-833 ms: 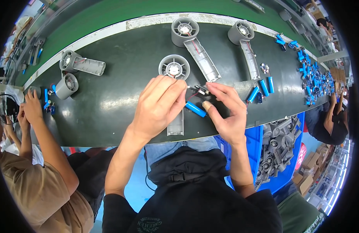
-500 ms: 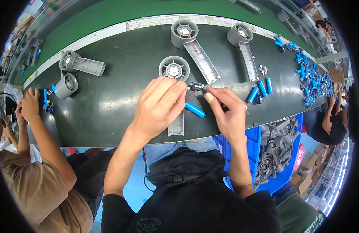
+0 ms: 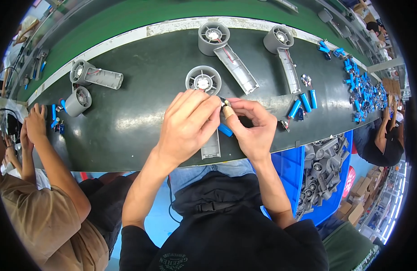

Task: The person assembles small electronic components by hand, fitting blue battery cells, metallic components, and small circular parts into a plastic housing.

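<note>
My left hand [image 3: 183,122] is closed in a pinch, and its fingers hide what they grip. Close against it, my right hand [image 3: 253,131] pinches a small circuit board [image 3: 225,103], mostly covered by the fingers. A blue cylindrical battery [image 3: 225,130] shows just below the fingertips, partly behind my right thumb. Beneath my hands lies a grey fan housing [image 3: 203,80] with a round, spoked head and an open trough-like handle [image 3: 211,148]. My left hand covers the join between head and handle.
Two more grey fan housings [image 3: 214,38] [image 3: 279,39] lie farther back. Blue batteries with boards [image 3: 300,106] sit right of my hands, beside a large battery pile [image 3: 364,92]. A blue bin [image 3: 289,174] of grey parts stands at the right edge. A co-worker's hand [image 3: 36,124] works at left.
My right hand has moved left against my left hand, covering the circuit board that showed between them. The battery is now more hidden. The fan housing under my hands has shifted slightly right.
</note>
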A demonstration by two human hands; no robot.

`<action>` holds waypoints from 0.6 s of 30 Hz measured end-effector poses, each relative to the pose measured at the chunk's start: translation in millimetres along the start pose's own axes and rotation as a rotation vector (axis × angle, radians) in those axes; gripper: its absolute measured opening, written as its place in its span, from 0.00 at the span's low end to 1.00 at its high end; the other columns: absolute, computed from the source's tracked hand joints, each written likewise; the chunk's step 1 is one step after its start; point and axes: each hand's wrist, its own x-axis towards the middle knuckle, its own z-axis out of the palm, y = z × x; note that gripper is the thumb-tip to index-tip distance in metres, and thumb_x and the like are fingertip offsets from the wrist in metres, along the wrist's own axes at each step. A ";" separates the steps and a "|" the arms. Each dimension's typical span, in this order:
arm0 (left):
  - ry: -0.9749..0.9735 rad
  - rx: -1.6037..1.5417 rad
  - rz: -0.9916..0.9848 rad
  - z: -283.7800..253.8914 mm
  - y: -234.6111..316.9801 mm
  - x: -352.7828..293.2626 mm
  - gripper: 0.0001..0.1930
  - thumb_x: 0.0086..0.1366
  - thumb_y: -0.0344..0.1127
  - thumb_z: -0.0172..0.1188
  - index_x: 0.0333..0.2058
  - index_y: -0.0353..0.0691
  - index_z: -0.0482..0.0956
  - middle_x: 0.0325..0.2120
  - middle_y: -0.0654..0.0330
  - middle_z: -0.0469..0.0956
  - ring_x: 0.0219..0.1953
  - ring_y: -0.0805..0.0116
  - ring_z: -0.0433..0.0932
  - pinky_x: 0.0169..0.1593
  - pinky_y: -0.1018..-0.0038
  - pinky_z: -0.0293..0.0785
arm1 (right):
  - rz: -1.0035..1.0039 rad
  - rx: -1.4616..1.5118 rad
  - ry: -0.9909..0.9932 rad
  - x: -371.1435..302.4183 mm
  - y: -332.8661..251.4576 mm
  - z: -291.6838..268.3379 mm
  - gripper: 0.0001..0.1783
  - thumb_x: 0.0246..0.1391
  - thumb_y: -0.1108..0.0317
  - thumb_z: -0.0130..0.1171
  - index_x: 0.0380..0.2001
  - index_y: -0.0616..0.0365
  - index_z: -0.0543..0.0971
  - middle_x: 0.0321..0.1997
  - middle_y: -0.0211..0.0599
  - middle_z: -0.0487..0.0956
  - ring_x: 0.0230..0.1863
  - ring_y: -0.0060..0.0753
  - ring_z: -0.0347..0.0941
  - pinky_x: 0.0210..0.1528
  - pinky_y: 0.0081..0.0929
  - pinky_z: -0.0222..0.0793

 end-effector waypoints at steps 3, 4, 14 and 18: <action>0.014 -0.010 -0.015 4.3 -0.3 -0.1 0.11 0.50 0.22 0.66 0.34 0.35 0.79 0.28 0.57 0.73 0.30 0.58 0.74 0.34 0.66 0.69 | -0.035 0.022 -0.031 -0.2 4.9 2.1 0.18 0.49 0.83 0.66 0.46 0.68 0.81 0.40 0.37 0.83 0.41 0.22 0.78 0.46 0.20 0.74; 0.026 -0.013 -0.020 5.2 -0.9 -0.2 0.11 0.50 0.22 0.66 0.34 0.35 0.79 0.28 0.57 0.73 0.30 0.58 0.74 0.34 0.66 0.69 | -0.035 0.022 -0.031 0.8 3.4 2.5 0.18 0.49 0.83 0.66 0.46 0.68 0.81 0.40 0.37 0.83 0.41 0.22 0.78 0.46 0.20 0.74; 0.044 0.008 -0.020 8.8 3.5 2.4 0.11 0.49 0.21 0.66 0.33 0.35 0.79 0.28 0.57 0.73 0.28 0.58 0.74 0.33 0.66 0.71 | -0.051 -0.081 -0.016 2.0 -2.1 2.1 0.15 0.53 0.81 0.65 0.45 0.67 0.83 0.43 0.39 0.83 0.43 0.23 0.78 0.47 0.19 0.73; 0.056 0.042 0.007 8.2 5.1 5.1 0.11 0.47 0.17 0.66 0.31 0.34 0.80 0.27 0.57 0.76 0.26 0.61 0.77 0.29 0.69 0.73 | -0.174 -0.191 0.011 1.7 -2.4 2.9 0.15 0.52 0.82 0.64 0.45 0.67 0.83 0.42 0.41 0.84 0.43 0.28 0.80 0.47 0.20 0.73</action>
